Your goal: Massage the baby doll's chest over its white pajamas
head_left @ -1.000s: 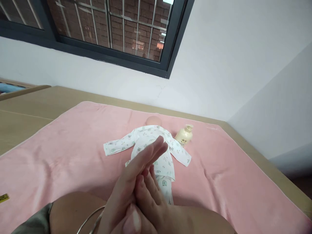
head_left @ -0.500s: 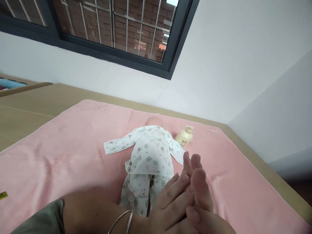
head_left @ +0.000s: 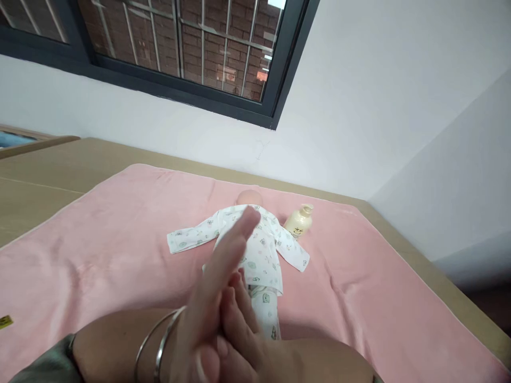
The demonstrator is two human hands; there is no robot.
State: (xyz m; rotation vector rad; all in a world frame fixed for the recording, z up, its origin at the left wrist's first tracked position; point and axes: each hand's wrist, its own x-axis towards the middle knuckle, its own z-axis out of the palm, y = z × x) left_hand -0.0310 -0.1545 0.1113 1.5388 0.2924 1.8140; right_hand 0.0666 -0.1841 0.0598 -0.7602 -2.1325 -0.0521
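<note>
My left hand [head_left: 215,287], with a thin bangle on its wrist, is flat against my right hand [head_left: 239,324], palm to palm, fingers straight. Neither hand holds anything. They hover above a baby doll [head_left: 249,244] in a white printed romper, lying face down on a pink blanket [head_left: 99,250]. The left fingertips cover part of the doll's back and its bare head shows just beyond. A cream lotion bottle [head_left: 299,222] lies on the blanket right of the doll's head.
The blanket covers a tan wooden surface [head_left: 48,175] against a white wall. A dark-framed barred window [head_left: 179,48] is above. A small yellow tag [head_left: 6,321] lies at the blanket's left edge. The floor drops off at right.
My pressed hands slid right half a second ago and have swung back left and forward over the doll, rubbing together. The doll and bottle have not moved.
</note>
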